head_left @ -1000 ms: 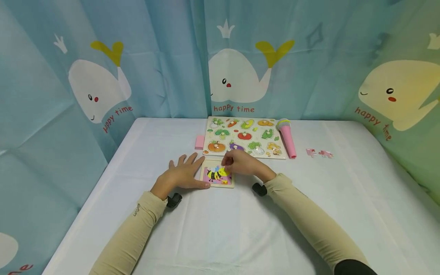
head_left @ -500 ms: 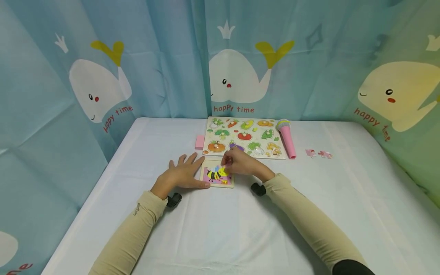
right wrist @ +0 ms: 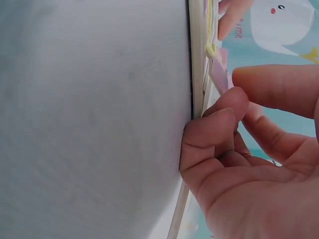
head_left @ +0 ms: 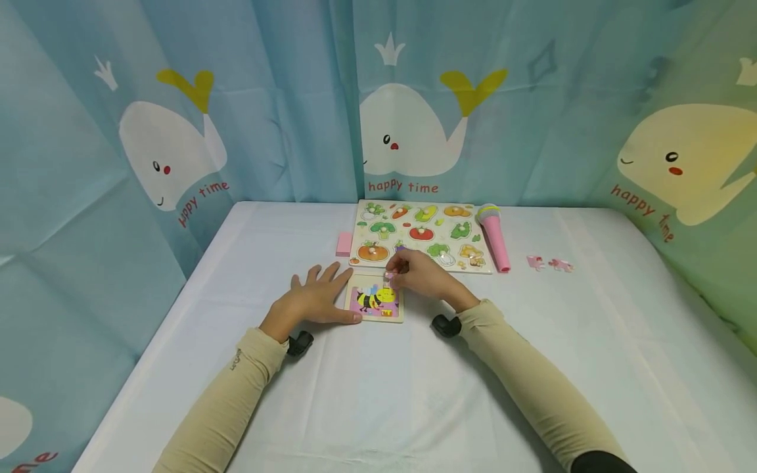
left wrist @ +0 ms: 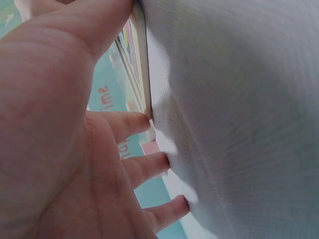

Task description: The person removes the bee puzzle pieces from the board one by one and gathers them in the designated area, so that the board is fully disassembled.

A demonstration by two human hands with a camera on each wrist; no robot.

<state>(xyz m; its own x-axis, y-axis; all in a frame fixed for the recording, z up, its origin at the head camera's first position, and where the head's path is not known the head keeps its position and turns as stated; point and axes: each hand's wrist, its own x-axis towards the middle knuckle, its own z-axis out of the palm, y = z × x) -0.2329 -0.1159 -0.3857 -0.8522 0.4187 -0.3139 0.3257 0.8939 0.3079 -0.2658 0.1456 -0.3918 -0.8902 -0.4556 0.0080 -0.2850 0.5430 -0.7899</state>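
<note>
A small wooden bee jigsaw (head_left: 374, 299) lies in its pale frame in front of me. My left hand (head_left: 316, 303) is spread flat beside it, the thumb at the near edge and the index finger at the far left corner. Between thumb and fingers my right hand (head_left: 421, 273) pinches a pink jigsaw piece (head_left: 389, 277) over the puzzle's far right corner. In the right wrist view that piece (right wrist: 218, 74) stands tilted up from the frame, and curled fingers rest against the cloth. Fingertips hide part of the piece.
Behind the jigsaw lies a vegetable peg board (head_left: 421, 234), close to my right hand. A pink block (head_left: 344, 244) sits at its left, a pink toy microphone (head_left: 495, 240) at its right. Two loose pink jigsaw pieces (head_left: 535, 263) lie farther right on the white cloth.
My right hand has lifted slightly and shifted right, and the pink piece between its fingers now shows, tilted at the far right corner. The left hand has stayed in place.
</note>
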